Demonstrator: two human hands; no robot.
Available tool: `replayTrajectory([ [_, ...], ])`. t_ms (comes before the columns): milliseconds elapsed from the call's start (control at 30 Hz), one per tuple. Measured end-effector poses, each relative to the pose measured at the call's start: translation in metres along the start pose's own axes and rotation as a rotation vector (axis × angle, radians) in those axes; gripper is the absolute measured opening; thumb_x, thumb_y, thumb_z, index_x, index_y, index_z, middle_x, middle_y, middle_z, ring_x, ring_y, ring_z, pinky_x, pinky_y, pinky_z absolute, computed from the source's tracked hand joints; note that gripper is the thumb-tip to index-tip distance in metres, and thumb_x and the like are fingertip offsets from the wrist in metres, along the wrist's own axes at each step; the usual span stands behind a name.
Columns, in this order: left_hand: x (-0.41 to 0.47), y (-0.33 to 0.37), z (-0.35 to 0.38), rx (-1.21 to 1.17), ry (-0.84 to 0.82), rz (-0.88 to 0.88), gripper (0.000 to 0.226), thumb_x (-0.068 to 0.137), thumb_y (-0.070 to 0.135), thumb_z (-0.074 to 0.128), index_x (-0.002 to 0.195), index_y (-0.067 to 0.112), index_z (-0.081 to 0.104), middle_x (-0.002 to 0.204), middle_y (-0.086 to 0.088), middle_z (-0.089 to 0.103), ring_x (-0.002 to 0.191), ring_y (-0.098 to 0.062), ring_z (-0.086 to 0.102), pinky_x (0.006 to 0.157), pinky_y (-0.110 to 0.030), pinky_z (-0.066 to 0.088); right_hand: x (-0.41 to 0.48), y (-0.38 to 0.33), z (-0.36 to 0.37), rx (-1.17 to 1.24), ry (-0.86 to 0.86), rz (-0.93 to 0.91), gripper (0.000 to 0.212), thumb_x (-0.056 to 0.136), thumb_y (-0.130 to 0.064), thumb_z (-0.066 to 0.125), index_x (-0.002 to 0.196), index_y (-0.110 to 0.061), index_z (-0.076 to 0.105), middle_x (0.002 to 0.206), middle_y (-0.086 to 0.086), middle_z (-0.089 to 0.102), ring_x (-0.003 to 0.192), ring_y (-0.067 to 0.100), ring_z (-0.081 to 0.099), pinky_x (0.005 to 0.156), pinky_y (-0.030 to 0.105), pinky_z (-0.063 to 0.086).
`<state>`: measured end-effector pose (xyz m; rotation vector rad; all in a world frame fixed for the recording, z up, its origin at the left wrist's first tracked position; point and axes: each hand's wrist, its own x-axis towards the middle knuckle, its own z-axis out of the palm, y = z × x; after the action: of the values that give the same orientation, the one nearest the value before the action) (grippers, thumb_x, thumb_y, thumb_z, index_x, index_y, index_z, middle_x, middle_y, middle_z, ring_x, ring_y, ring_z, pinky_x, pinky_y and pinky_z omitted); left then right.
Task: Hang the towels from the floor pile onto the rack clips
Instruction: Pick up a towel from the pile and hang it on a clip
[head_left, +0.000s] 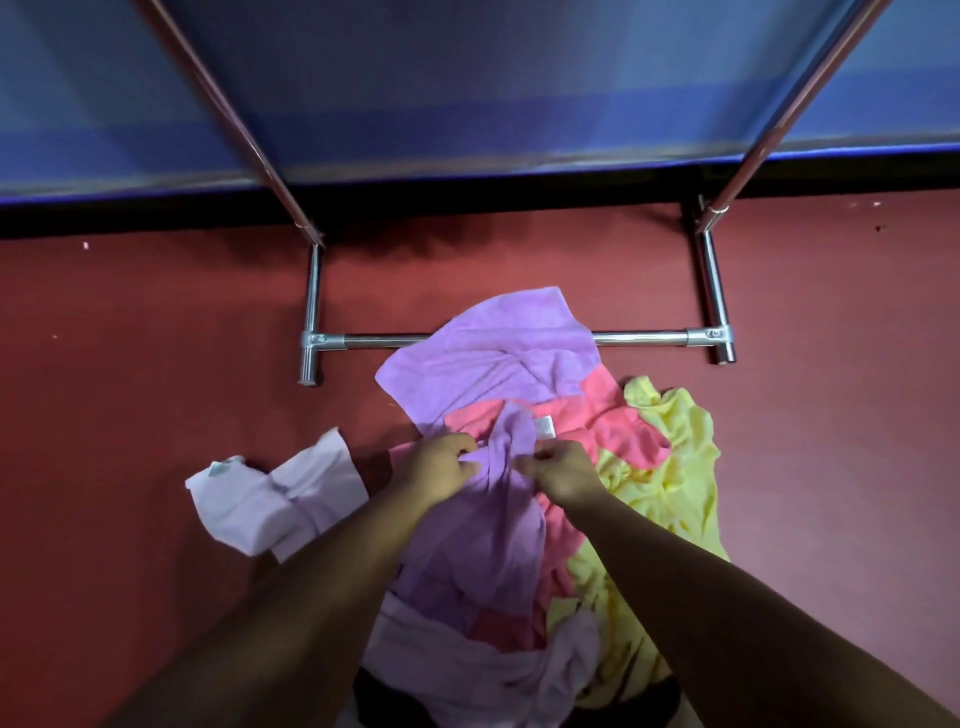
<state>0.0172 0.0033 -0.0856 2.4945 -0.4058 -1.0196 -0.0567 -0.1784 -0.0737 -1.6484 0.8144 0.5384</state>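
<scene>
Lilac towel (488, 525), twisted and crumpled, seemingly pinched by both hands (441, 462) (563, 470).

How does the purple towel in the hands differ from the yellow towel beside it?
The purple towel is pinched by the left hand and right hand; the yellow towel is touched by neither. The purple towel shows a white tag near its gripped edge; the yellow towel shows none. The purple towel lies over the pink towel mid-pile; the yellow towel lies at the pile's right edge. Both are crumpled and not yet hung.
</scene>
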Motion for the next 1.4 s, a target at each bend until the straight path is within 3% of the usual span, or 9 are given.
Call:
replayTrajectory([
  [133,-0.012,0.030,-0.047,-0.328,0.085,-0.030,0.027,0.093,0.010,0.063,0.070,0.020,0.052,0.063,0.002,0.048,0.060,-0.010,0.041,0.062,-0.025,0.035,-0.021,-0.052,-0.014,0.259,-0.042,-0.027,0.011,0.076,-0.020,0.078,0.079,-0.011,0.073,0.080,0.006,0.067,0.075,0.019,0.058,0.071,0.036,0.048],
  [267,-0.036,0.074,-0.108,-0.643,0.158,-0.092,0.025,0.098,0.013,0.054,0.073,0.018,0.051,0.063,0.006,0.046,0.058,-0.007,0.041,0.055,-0.025,0.032,-0.059,-0.121,-0.033,0.415,-0.061,-0.120,0.024,0.090,-0.005,0.062,0.069,-0.017,0.063,0.070,0.002,0.063,0.069,0.021,0.060,0.066,0.030,0.052],
  [500,-0.134,0.166,-0.214,-1.032,0.421,0.197,0.023,0.095,0.008,0.053,0.074,0.017,0.052,0.070,0.001,0.052,0.068,-0.010,0.047,0.063,-0.027,0.038,-0.173,-0.232,-0.066,0.480,-0.034,-0.448,0.026,0.088,-0.002,0.061,0.067,-0.017,0.055,0.064,0.003,0.052,0.058,0.014,0.049,0.056,0.023,0.043],
  [667,-0.218,0.203,-0.256,-1.158,0.487,0.376,0.012,0.071,0.012,0.058,0.067,0.024,0.059,0.067,0.001,0.047,0.070,-0.014,0.043,0.065,-0.030,0.033,-0.265,-0.276,-0.086,0.488,-0.020,-0.621,0.010,0.073,-0.022,0.070,0.080,-0.017,0.065,0.074,0.008,0.059,0.075,0.021,0.054,0.070,0.034,0.045],
  [767,-0.261,0.216,-0.265,-1.211,0.491,0.434,0.021,0.065,0.006,0.057,0.080,0.020,0.058,0.067,-0.001,0.048,0.067,-0.012,0.044,0.064,-0.028,0.033,-0.308,-0.275,-0.091,0.452,-0.005,-0.679,0.017,0.072,-0.027,0.071,0.088,-0.019,0.070,0.084,0.009,0.070,0.080,0.022,0.064,0.077,0.038,0.050],
  [867,-0.285,0.221,-0.252,-1.328,0.372,0.471,0.028,0.079,0.002,0.066,0.106,0.004,0.061,0.089,-0.009,0.069,0.088,-0.019,0.064,0.084,-0.030,0.050,-0.330,-0.259,-0.087,0.337,0.022,-0.702,0.031,0.074,-0.031,0.077,0.099,-0.014,0.069,0.093,0.008,0.074,0.083,0.014,0.068,0.079,0.034,0.054],
  [1033,-0.292,0.208,-0.235,-1.079,0.310,0.482,0.027,0.087,0.005,0.066,0.113,0.006,0.070,0.113,-0.015,0.072,0.115,-0.033,0.064,0.103,-0.044,0.048,-0.331,-0.241,-0.090,0.158,0.078,-0.699,0.031,0.074,-0.026,0.085,0.097,-0.011,0.068,0.085,0.005,0.073,0.074,0.010,0.065,0.068,0.030,0.052],
  [1267,-0.297,0.208,-0.254,-0.720,0.500,0.488,0.017,0.093,0.031,0.061,0.103,0.025,0.073,0.086,-0.011,0.070,0.077,-0.016,0.057,0.078,-0.035,0.046,-0.328,-0.253,-0.109,0.073,0.059,-0.788,0.007,0.088,-0.014,0.073,0.083,-0.013,0.068,0.065,-0.002,0.063,0.063,0.011,0.053,0.067,0.028,0.043],
  [1400,-0.298,0.214,-0.260,-0.524,0.625,0.530,0.014,0.096,0.023,0.061,0.101,0.016,0.072,0.100,-0.006,0.062,0.085,-0.007,0.055,0.082,-0.027,0.043,-0.324,-0.259,-0.109,0.040,0.084,-0.783,0.008,0.084,-0.009,0.073,0.082,-0.009,0.065,0.064,-0.003,0.065,0.061,0.011,0.056,0.068,0.033,0.045],
])
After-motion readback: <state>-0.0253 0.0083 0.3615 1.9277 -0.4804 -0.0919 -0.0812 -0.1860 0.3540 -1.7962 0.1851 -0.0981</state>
